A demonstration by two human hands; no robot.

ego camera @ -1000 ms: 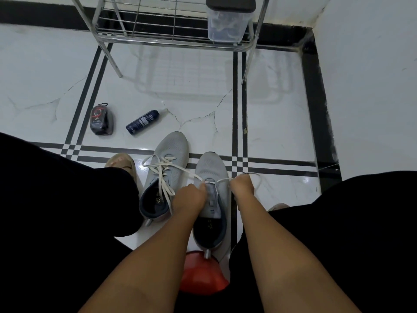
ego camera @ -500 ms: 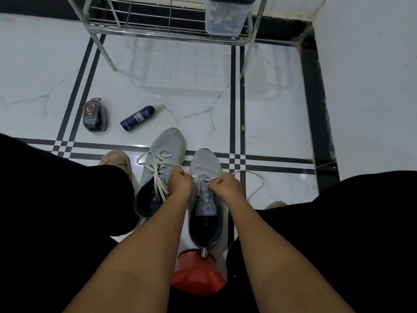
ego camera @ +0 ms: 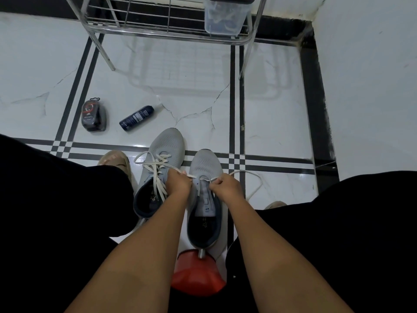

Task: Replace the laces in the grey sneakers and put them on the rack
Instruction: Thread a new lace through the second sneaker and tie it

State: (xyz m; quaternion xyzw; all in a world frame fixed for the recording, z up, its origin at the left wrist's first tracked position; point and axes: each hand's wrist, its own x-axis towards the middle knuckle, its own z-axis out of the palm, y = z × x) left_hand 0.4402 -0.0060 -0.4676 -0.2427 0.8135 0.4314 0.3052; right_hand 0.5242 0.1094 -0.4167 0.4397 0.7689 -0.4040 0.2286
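Where hands [ego camera: 200, 185] meet, lace [ego camera: 252, 177] eyelets hidden

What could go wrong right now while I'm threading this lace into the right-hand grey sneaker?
1. The lace loops loose on the floor past the right hand; pulling unevenly could leave one end short.
2. The left hand works right beside the left sneaker, whose lace lies slack and could get caught up.
3. The right sneaker stands free on the glossy floor tile and may slide when tugged.
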